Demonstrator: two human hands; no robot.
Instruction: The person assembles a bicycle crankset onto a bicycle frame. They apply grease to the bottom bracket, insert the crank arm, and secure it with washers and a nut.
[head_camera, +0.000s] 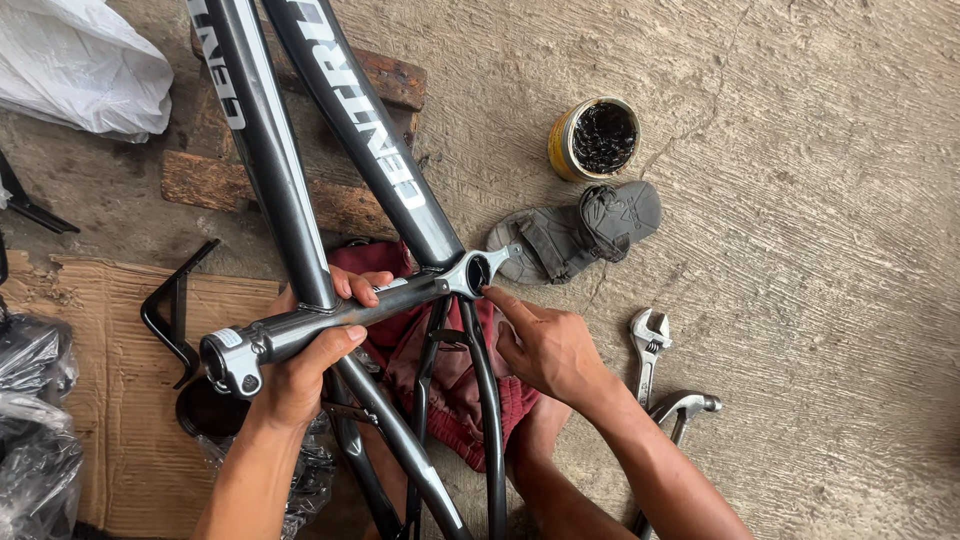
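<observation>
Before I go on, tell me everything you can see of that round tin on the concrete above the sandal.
The small round yellow metal tin stands upright and open, with no lid in view, on the rough grey concrete floor. It is filled nearly to its rim with a dark, glossy, lumpy substance, and the rim looks smeared. It sits just above the grey strapped sandal, close to it, though contact is unclear. Neither hand touches it.

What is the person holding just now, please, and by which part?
The left hand grips the grey bicycle frame around its seat tube. The right hand holds nothing; its fingertip touches the bottom bracket shell.
</observation>
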